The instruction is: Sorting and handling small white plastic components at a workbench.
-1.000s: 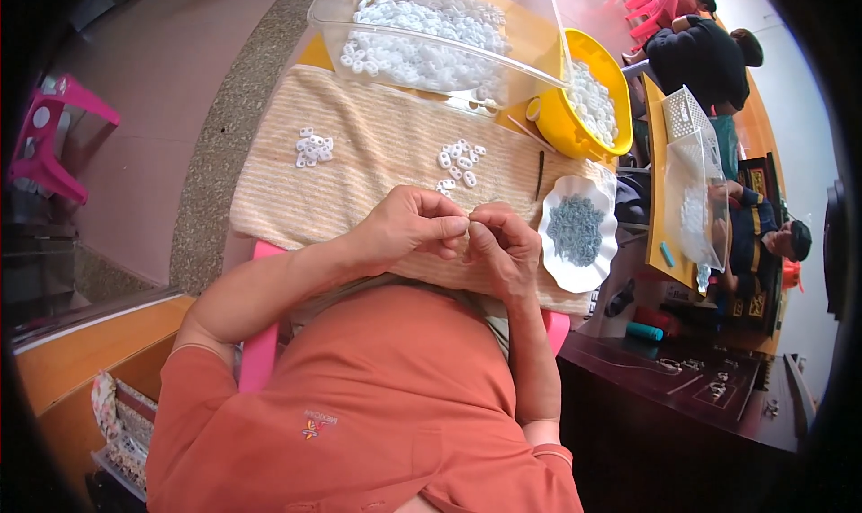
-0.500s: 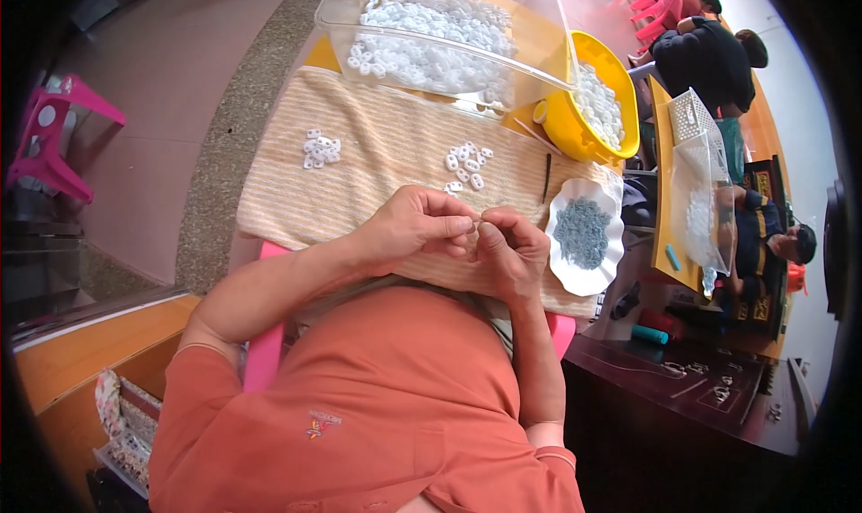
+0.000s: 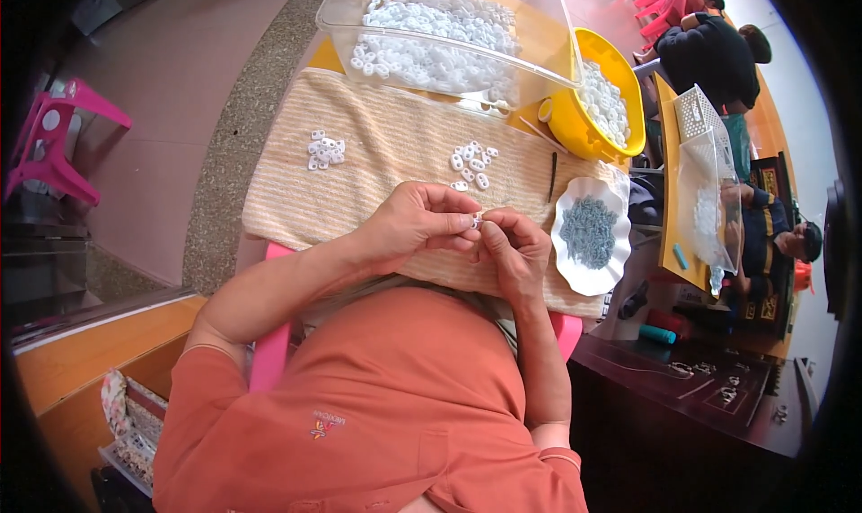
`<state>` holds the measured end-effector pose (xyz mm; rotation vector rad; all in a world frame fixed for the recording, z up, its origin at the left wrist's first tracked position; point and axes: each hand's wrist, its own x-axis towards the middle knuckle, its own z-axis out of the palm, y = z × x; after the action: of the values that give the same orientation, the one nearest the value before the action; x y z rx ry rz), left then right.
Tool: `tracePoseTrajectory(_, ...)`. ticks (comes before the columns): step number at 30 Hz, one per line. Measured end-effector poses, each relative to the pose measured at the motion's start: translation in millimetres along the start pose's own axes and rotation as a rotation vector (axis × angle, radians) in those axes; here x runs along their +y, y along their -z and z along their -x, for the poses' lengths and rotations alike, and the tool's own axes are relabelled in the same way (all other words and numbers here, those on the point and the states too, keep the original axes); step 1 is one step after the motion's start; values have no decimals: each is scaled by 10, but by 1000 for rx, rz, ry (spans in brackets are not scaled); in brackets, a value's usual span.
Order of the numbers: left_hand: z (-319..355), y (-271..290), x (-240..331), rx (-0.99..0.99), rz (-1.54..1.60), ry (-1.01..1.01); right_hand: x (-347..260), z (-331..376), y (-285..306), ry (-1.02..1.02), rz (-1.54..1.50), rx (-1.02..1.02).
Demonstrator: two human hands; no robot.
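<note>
My left hand point(image 3: 420, 219) and my right hand point(image 3: 514, 244) meet fingertip to fingertip over the near part of the striped cloth. Between them they pinch a small white plastic piece point(image 3: 477, 219), mostly covered by thumbs and fingers. Just beyond lie several loose white oval pieces with holes point(image 3: 471, 161). A tighter cluster of small white pieces point(image 3: 325, 151) sits further left. To the right of my right hand, a white wavy-rimmed dish point(image 3: 575, 280) holds a heap of tiny grey-blue parts point(image 3: 589, 232). A thin black stick tool point(image 3: 552, 177) lies beside the dish.
A large clear bin point(image 3: 539, 73) of white pieces stands at the back, beside a yellow tub point(image 3: 584, 140) of more. The beige cloth point(image 3: 296, 199) covers the table. A pink stool point(image 3: 58, 145) is at far left. Other people sit at tables to the right.
A white piece now shows between my fingertips, where it was hidden before. My hands have stayed in nearly the same place; the view has shifted slightly.
</note>
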<state>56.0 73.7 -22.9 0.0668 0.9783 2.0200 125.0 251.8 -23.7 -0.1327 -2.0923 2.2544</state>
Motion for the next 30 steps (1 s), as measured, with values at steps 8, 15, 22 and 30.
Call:
tracePoseTrajectory(8,-10,13,-9,2,1,0,-24,-1,-13,-14,-14,-21)
tracePoseTrajectory(15,-11,17,-13,-4,1,-7,-9,-4,-2,-8,-5,-30)
tracePoseTrajectory(22,-1,2,8,-5,13,30,-18,-6,19,-29,-14,-35)
tracePoseTrajectory(30,-8,16,-4,-9,14,36,-9,-6,24,-8,-40,-51)
